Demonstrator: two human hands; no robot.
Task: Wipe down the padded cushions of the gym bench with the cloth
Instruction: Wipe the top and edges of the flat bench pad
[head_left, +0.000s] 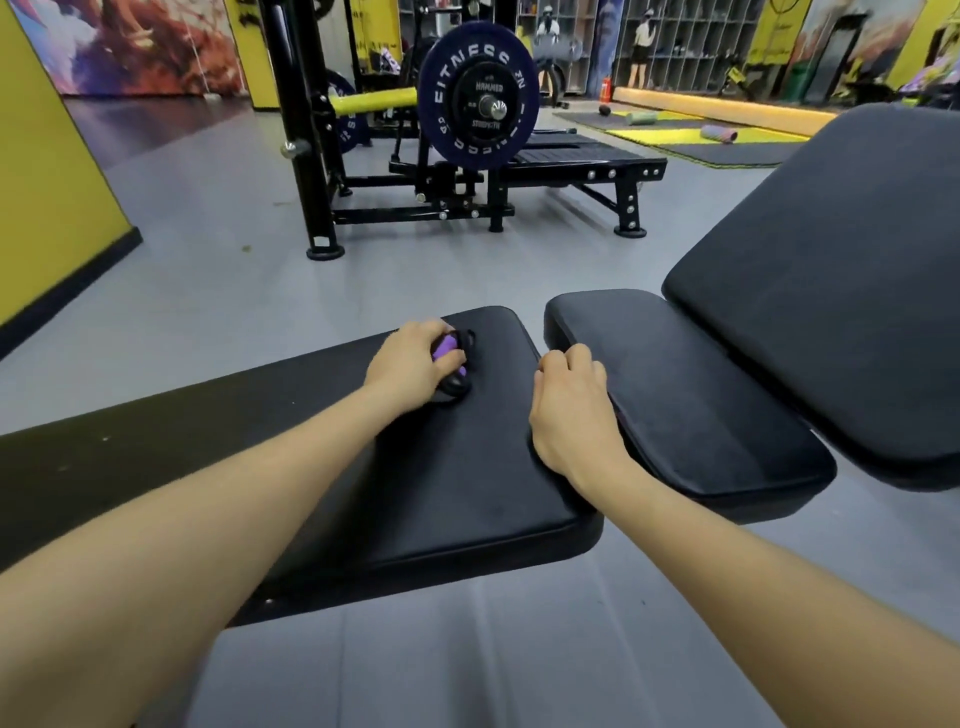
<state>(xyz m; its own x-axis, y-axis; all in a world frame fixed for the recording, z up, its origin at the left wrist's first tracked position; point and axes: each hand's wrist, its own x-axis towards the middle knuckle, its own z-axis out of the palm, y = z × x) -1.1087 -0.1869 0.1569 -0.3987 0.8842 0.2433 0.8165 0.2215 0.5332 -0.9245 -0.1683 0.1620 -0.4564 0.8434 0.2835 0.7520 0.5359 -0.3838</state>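
Both hands are down on the bench. The left hand (415, 358) curls around a small purple and black thing (453, 364) and presses it on the long pad (467, 467). I cannot tell if that thing is the cloth. The right hand (571, 410) rests with bent fingers on the near edge of the seat pad (691, 410), just right of the long pad, holding nothing. Past the seat pad, the back pad (841, 291) tilts up. Behind the bench stands a rack with a weight plate (478, 93).

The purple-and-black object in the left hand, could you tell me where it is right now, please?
In the head view it sits left of centre, gripped by the left hand on the flat black cushion.
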